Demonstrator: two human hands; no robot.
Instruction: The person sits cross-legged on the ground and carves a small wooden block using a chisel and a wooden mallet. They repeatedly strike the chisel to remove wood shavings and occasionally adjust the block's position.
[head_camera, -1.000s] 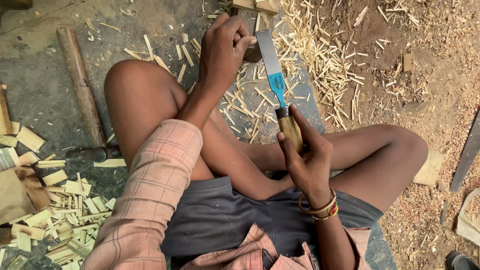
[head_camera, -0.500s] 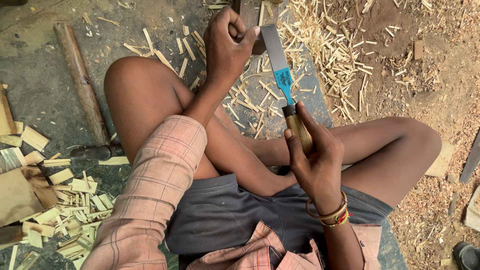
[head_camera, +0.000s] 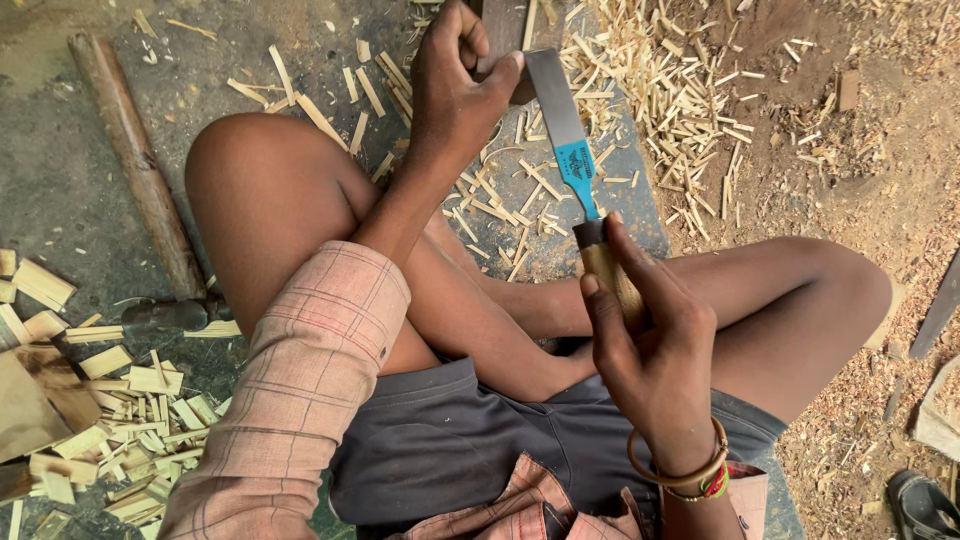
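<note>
I sit cross-legged on the ground. My right hand (head_camera: 650, 350) grips the wooden handle of a wide flat chisel (head_camera: 565, 140) with a blue label on its steel blade. The blade points away from me. My left hand (head_camera: 455, 85) is closed around a small dark wooden piece (head_camera: 500, 35) at the top of the view, right beside the blade's tip. Thin pale wood splinters (head_camera: 650, 90) lie scattered under and around the blade.
A long brown wooden stick (head_camera: 135, 160) lies on the ground at the left, with a hammer head (head_camera: 165, 315) near its lower end. Flat cut wood chips (head_camera: 110, 400) are piled at the lower left. Sawdust and a dark shoe (head_camera: 920, 505) are at the right.
The view has shifted slightly, so both hands and the chisel sit higher in frame. My left hand has closed more tightly on the wooden piece by the blade tip.
</note>
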